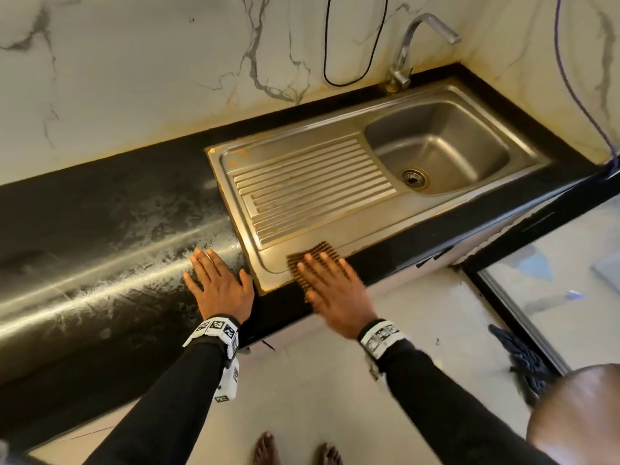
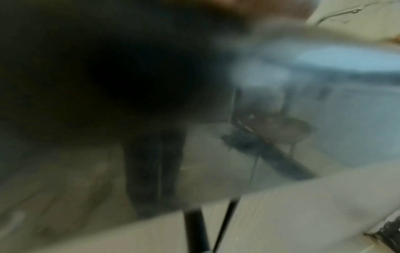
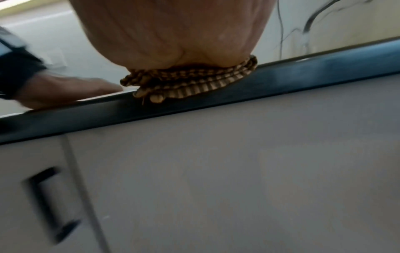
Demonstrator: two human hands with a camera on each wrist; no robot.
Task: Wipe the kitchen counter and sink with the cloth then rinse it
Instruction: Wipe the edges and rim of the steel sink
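Brown-striped cloth [image 1: 313,265] lies folded under the flat, straight-fingered right hand [image 1: 330,290] on the steel sink [image 1: 536,152] rim's near corner, drainboard and basin lying away and rightward, while the left hand [image 1: 219,283] rests flat on the black counter [image 1: 100,213] just beside.

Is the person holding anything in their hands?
Nothing is gripped. The right hand presses flat on the striped cloth; the left hand rests flat on the counter.
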